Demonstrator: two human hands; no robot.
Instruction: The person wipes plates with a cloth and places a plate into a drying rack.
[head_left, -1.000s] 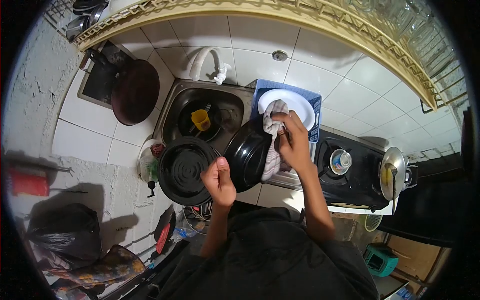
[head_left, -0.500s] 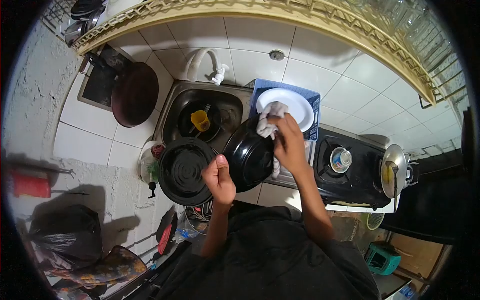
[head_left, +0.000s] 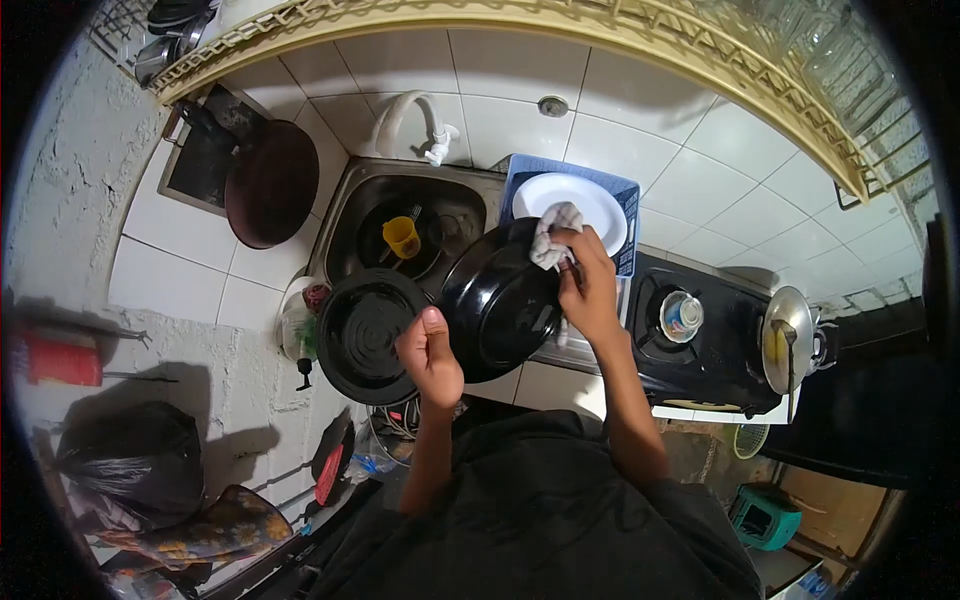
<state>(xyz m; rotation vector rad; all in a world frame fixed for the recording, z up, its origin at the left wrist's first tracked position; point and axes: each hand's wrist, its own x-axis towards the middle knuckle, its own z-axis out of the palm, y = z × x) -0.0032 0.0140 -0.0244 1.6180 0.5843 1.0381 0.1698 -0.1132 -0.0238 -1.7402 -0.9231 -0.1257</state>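
A glossy black bowl (head_left: 490, 300), possibly a pan, is tilted in front of me over the sink's front edge, its rounded outside facing up. Against its left edge, my left hand (head_left: 432, 360) is closed with the thumb up; the fingers' undersides are hidden. My right hand (head_left: 588, 290) grips a pale checked cloth (head_left: 557, 235) and presses it on the bowl's upper right side. Just left of my left hand lies a round black plate-like piece (head_left: 360, 335) with concentric rings, partly covered by that hand.
The steel sink (head_left: 340, 200) holds a yellow cup (head_left: 401, 238) and dark cookware under a white tap (head_left: 437, 150). A white plate (head_left: 570, 195) sits in a blue basket (head_left: 628, 255). At right is a stove (head_left: 650, 370) with a wok (head_left: 782, 345); a brown pan (head_left: 272, 185) stands left.
My right hand and the cloth have shifted slightly right along the bowl. The bowl has turned a little, and my left hand has moved slightly left.
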